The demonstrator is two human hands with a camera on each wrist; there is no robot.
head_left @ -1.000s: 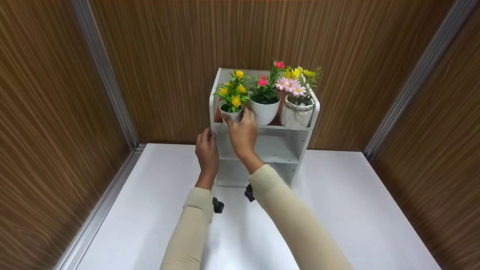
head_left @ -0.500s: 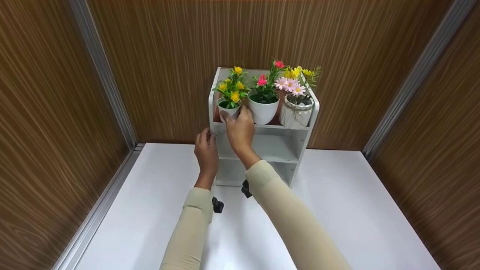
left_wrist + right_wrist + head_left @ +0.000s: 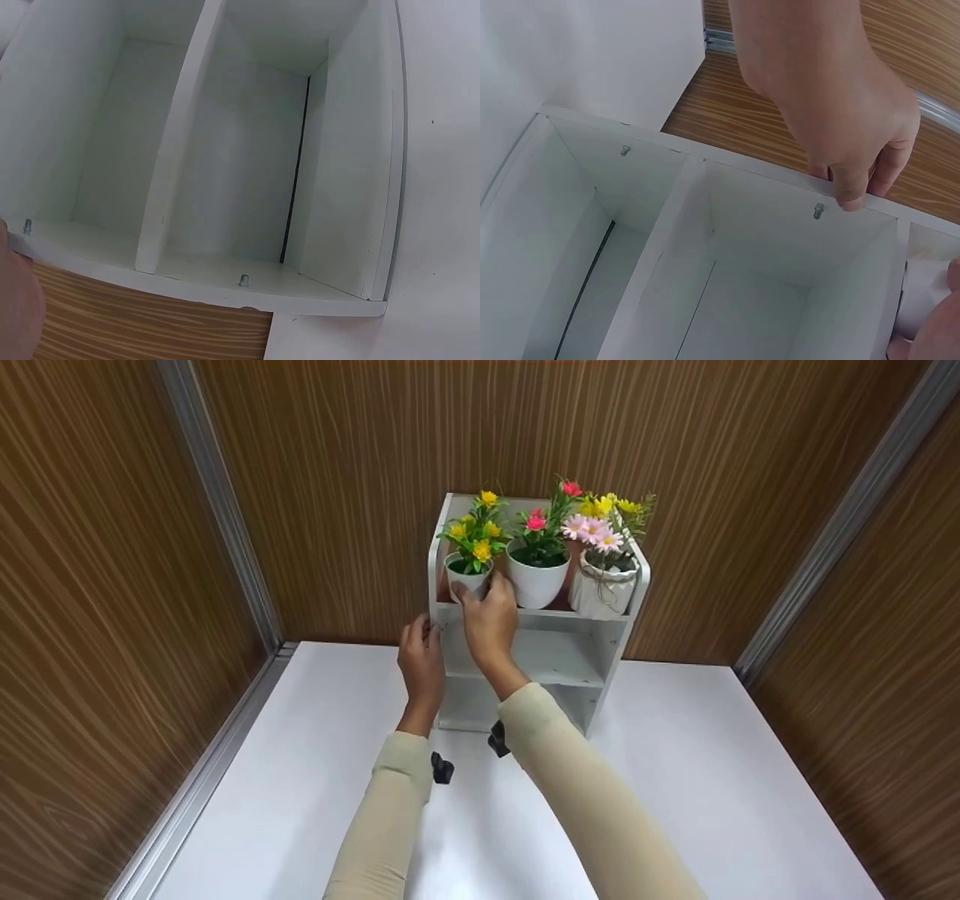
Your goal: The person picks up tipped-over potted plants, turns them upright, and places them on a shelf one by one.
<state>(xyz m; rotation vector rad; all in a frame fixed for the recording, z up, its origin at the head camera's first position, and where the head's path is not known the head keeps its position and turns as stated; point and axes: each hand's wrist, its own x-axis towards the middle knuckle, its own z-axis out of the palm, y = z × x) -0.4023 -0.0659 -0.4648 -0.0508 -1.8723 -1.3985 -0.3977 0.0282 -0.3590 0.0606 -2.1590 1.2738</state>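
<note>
A white pot of yellow artificial flowers stands at the left end of the top tier of a white shelf unit. My right hand holds this pot from the front, thumb at its left and fingers at its right. In the right wrist view part of the white pot shows beside the fingers. My left hand grips the unit's left side panel, its thumb over the panel's front edge and the other fingers outside. In the left wrist view only a bit of the left hand shows.
Right of the held pot stand a white pot with red flowers and a wrapped white pot with pink and yellow flowers. Small metal shelf pins stick out inside the unit. Wood-grain walls surround the white table.
The pot of yellow flowers has shifted slightly back on the top tier, with my right hand on it. My left hand keeps its place on the side panel. The head view has swung slightly.
</note>
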